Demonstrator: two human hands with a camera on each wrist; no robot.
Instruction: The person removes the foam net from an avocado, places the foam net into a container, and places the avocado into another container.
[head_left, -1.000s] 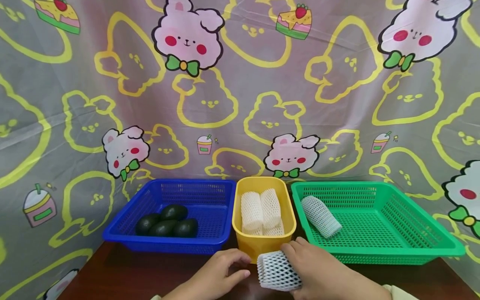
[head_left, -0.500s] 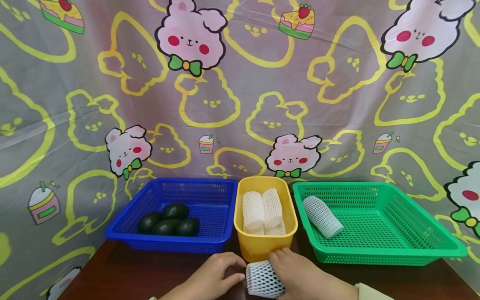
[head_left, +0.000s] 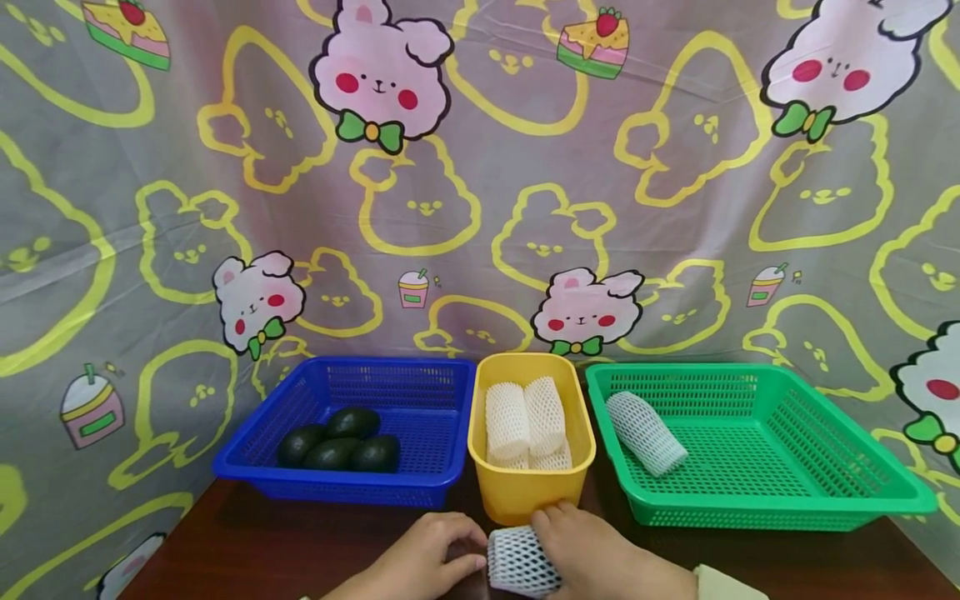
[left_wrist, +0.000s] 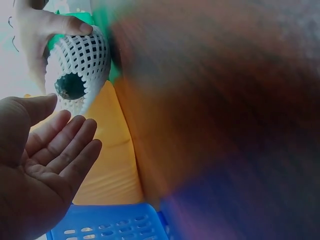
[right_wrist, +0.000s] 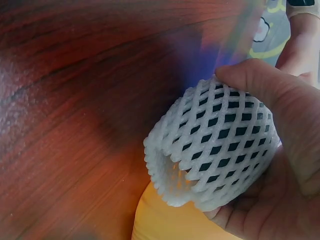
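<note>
My right hand (head_left: 596, 554) grips a white foam net sleeve (head_left: 519, 562) in front of the yellow bin. Inside it sits a dark green avocado (left_wrist: 69, 87), its end showing through the sleeve's open mouth in the left wrist view. Through the mesh (right_wrist: 220, 145) in the right wrist view, dark patches show; the sleeve's loose rim extends beyond the fruit. My left hand (head_left: 435, 554) is on the other side, fingers relaxed and slightly spread, fingertips right at the sleeve's open end. In the left wrist view its palm (left_wrist: 45, 175) holds nothing.
A blue basket (head_left: 255, 478) at left holds several bare avocados (head_left: 330, 454). The yellow bin (head_left: 532, 496) in the middle contains several foam sleeves (head_left: 507, 421). At right, a green basket (head_left: 780, 502) has one netted piece (head_left: 645, 433). All stand on a dark wooden table (head_left: 225, 550).
My right hand has moved left with the sleeved avocado, bringing the sleeve's open end up to my left fingertips. My left hand has barely shifted.
</note>
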